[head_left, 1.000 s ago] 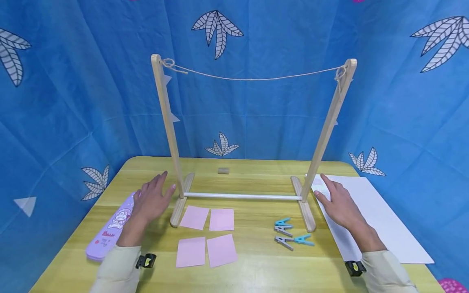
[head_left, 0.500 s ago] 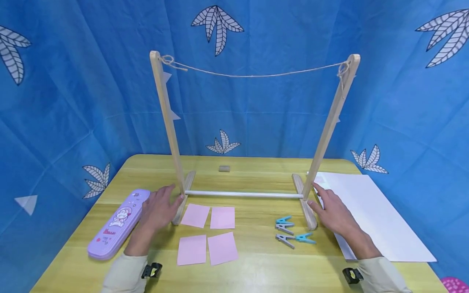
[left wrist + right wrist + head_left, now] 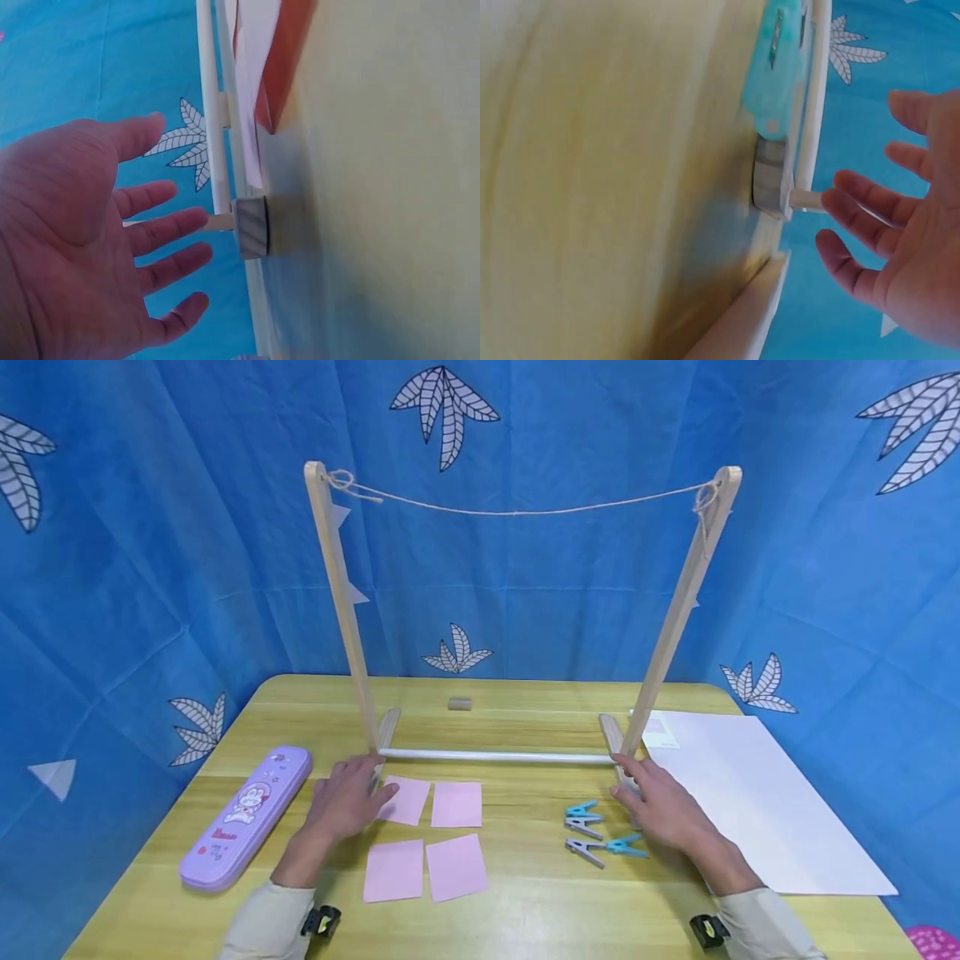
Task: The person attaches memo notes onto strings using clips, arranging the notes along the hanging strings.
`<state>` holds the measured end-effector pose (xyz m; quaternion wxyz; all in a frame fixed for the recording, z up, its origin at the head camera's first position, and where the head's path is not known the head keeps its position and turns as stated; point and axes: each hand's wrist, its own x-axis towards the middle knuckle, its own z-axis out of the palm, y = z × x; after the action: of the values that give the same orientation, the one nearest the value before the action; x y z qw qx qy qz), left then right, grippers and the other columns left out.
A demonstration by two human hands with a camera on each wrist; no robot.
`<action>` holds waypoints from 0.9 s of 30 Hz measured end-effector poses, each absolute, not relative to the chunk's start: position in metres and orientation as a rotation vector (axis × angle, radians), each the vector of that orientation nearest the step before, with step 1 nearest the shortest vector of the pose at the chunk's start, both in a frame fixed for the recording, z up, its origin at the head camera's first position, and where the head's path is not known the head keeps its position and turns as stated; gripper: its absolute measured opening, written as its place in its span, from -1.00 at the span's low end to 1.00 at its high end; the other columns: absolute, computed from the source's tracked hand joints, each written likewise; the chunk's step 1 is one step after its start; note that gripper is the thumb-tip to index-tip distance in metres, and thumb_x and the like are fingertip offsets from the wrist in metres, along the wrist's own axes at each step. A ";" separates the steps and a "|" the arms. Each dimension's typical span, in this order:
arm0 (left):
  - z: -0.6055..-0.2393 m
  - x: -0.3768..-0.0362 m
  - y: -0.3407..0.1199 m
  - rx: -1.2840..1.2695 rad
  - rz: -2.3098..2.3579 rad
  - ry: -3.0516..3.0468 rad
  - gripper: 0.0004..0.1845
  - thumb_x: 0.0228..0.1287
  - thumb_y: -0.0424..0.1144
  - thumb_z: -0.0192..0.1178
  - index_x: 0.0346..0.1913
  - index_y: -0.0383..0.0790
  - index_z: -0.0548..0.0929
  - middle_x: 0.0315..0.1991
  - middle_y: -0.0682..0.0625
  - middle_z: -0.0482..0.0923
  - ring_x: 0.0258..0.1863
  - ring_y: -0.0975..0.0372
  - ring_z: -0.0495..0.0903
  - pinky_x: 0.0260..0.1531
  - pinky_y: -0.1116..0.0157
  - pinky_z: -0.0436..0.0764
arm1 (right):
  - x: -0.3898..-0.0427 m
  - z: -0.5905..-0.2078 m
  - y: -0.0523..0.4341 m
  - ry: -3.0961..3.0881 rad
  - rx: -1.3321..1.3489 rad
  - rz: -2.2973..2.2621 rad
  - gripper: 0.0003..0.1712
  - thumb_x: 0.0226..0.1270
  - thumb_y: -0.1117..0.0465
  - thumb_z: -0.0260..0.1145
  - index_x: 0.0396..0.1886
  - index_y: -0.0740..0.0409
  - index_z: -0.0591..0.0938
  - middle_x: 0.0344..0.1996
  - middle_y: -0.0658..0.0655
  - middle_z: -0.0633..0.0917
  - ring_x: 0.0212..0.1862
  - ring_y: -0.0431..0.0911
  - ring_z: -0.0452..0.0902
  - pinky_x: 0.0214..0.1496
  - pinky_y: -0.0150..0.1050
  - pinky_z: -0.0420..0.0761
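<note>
A wooden stand [image 3: 341,585] rises at the table's middle, with a string [image 3: 517,513] slung between its post tops and a white rod [image 3: 495,756] joining them low down. My left hand [image 3: 345,802] hovers in front of the left foot [image 3: 251,227], its fingers loosely spread and holding nothing in the left wrist view. At the opposite foot [image 3: 771,176], my right hand [image 3: 663,806] has relaxed, bent fingers around nothing. Whether either hand's fingertips touch the stand is unclear. Both hands partly cover the feet in the head view.
Several pink paper squares [image 3: 457,804] lie before the rod. Blue and grey clothespins [image 3: 626,846] are left of my right hand. A purple pencil case [image 3: 246,818] lies at left, a large white sheet [image 3: 765,810] at right. A small brown piece [image 3: 460,703] sits behind the rod.
Both hands have moved inward, from outside the stand to the front of its two feet. The stand and the loose things on the table have stayed in place.
</note>
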<state>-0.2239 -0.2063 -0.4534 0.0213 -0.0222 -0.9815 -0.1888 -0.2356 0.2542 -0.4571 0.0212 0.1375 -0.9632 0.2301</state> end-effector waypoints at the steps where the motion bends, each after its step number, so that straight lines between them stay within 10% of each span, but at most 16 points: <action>1: -0.454 -0.224 -0.205 -0.071 -0.590 -3.049 -0.37 0.35 0.13 0.09 0.38 -0.08 0.35 0.36 -0.17 0.36 0.28 -0.11 0.31 0.07 -0.22 0.31 | -0.235 -0.458 0.253 -2.992 0.431 0.712 -0.41 0.46 -0.02 0.12 0.42 -0.03 0.31 0.09 0.21 0.55 0.11 0.14 0.48 0.03 0.14 0.50; 27: -0.458 -0.238 -0.194 -0.159 -0.497 -3.168 -0.30 0.05 -0.01 0.39 0.30 -0.08 0.46 0.31 -0.15 0.42 0.18 -0.04 0.34 -0.08 -0.01 0.29 | -0.234 -0.470 0.234 -3.004 0.743 0.570 -0.60 0.31 0.22 0.28 0.15 0.08 0.59 -0.11 0.05 0.67 -0.08 -0.10 0.55 0.01 -0.02 0.55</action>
<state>-0.2380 -0.1945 -0.4585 -0.0345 -0.0495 -0.9861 -0.1548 -0.2337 0.2335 -0.4699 -0.0027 0.2360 -0.9547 0.1811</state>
